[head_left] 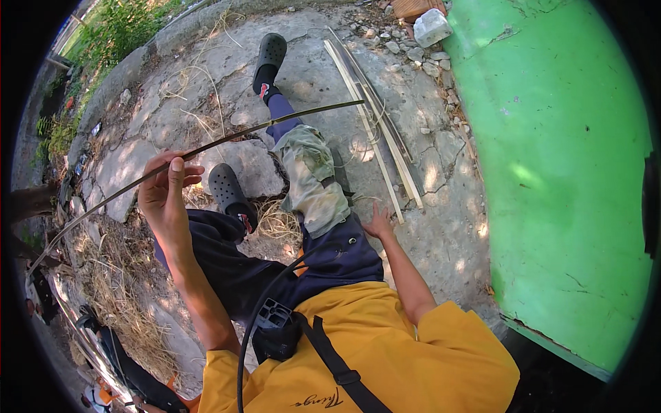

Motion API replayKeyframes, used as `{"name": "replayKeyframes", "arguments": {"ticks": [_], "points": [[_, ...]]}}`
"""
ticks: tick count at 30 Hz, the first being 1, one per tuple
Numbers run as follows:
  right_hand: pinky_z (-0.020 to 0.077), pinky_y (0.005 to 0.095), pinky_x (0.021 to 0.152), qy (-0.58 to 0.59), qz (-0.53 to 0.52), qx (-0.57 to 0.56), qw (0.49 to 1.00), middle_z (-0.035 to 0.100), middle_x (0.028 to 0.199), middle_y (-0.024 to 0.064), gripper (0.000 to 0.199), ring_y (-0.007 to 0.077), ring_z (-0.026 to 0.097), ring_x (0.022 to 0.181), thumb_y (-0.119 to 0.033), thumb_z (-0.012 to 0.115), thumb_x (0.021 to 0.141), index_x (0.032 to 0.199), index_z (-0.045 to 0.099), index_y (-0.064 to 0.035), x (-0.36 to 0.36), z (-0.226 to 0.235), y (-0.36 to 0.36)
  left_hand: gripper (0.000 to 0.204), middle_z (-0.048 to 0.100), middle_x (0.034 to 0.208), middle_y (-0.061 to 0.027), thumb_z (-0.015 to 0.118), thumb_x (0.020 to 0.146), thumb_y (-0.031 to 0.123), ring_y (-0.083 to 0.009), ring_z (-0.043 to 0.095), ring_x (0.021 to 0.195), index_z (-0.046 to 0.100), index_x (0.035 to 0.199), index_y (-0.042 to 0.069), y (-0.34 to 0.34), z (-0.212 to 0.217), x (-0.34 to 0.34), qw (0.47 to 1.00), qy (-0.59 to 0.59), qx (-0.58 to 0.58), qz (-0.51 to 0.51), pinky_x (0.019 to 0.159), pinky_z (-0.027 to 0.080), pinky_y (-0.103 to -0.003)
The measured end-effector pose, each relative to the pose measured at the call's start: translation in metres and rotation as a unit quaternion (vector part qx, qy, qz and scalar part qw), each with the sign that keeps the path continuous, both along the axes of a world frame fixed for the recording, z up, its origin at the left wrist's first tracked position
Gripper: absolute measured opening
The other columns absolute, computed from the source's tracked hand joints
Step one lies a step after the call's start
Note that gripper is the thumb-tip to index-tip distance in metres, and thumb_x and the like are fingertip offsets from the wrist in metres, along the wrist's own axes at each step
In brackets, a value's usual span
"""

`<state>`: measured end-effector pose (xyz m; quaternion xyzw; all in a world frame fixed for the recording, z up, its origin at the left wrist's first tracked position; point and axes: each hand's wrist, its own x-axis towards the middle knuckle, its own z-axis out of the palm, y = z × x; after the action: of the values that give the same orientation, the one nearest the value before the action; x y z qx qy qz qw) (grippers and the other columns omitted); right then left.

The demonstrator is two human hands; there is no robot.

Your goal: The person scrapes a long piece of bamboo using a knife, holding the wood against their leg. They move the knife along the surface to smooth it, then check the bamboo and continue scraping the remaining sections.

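My left hand is raised above my bent left leg, thumb and fingers closed on a long, thin, dark bamboo-like strip. The strip slants from the lower left up across my right shin, bowing slightly. My right hand is low beside my right thigh, fingers spread and holding nothing that I can see. Close to its fingertips are the near ends of a loose bundle of long pale and dark strips on the ground. A stained greenish-white cloth covers my right knee and shin.
A large bright green panel stands along the right. Cracked concrete lies under my legs, with rubble at the far right. Thin shavings are heaped between my legs. Dry grass and plants are on the left.
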<state>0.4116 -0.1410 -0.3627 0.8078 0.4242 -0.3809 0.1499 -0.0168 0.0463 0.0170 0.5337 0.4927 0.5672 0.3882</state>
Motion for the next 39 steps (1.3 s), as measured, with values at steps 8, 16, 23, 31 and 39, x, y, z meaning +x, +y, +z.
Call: {"name": "replayKeyframes", "arguments": {"ticks": [8,16,23,31,39], "points": [[0.0311,0.0658,0.117,-0.002,-0.021,0.104,0.994,0.035,0.16,0.0277,0.083,0.0478,0.04,0.146,-0.047,0.079,0.087,0.155,0.045,-0.0137,-0.05,-0.031,-0.022,0.024,0.077,0.104,-0.0115,0.067,0.107,0.022,-0.016,0.075,0.084,0.07,0.117,0.001,-0.005,-0.007,-0.003,0.999,0.033,0.007,0.019,0.072,0.059,-0.028],[0.0452,0.057,0.106,0.005,-0.018,0.123,0.992,0.061,0.133,0.0195,0.062,0.0396,0.058,0.13,-0.036,0.085,0.084,0.131,0.058,-0.0066,-0.064,-0.006,0.002,0.016,0.073,0.1,-0.0095,0.067,0.105,0.011,-0.0166,0.074,0.084,0.07,0.114,-0.002,-0.005,-0.007,0.003,1.0,0.03,-0.002,0.004,0.072,0.057,-0.028],[0.0498,0.0513,0.106,0.018,-0.019,0.093,0.995,0.062,0.135,0.0225,0.068,0.0403,0.061,0.128,-0.037,0.084,0.085,0.134,0.056,-0.0001,-0.065,-0.004,0.024,0.02,0.074,0.097,-0.0085,0.067,0.107,0.017,-0.0149,0.073,0.085,0.071,0.114,-0.001,-0.01,-0.007,-0.001,0.998,0.054,-0.022,-0.018,0.073,0.057,-0.027],[0.0544,0.0496,0.1,0.007,-0.019,0.066,0.998,0.068,0.128,0.024,0.072,0.0413,0.067,0.121,-0.04,0.086,0.083,0.135,0.055,0.0002,-0.061,-0.017,0.035,0.014,0.073,0.091,-0.0084,0.067,0.105,0.008,-0.0141,0.072,0.083,0.07,0.113,-0.002,-0.012,-0.007,0.001,0.997,0.062,-0.043,-0.012,0.072,0.056,-0.027],[0.0543,0.0483,0.101,-0.003,-0.036,0.017,0.999,0.069,0.128,0.0228,0.076,0.039,0.068,0.121,-0.04,0.088,0.082,0.137,0.054,-0.0014,-0.062,-0.012,0.048,0.013,0.073,0.092,-0.0078,0.069,0.104,0.008,-0.013,0.073,0.082,0.071,0.111,-0.002,-0.015,0.001,0.011,0.994,0.099,-0.044,-0.023,0.074,0.055,-0.026]]}}
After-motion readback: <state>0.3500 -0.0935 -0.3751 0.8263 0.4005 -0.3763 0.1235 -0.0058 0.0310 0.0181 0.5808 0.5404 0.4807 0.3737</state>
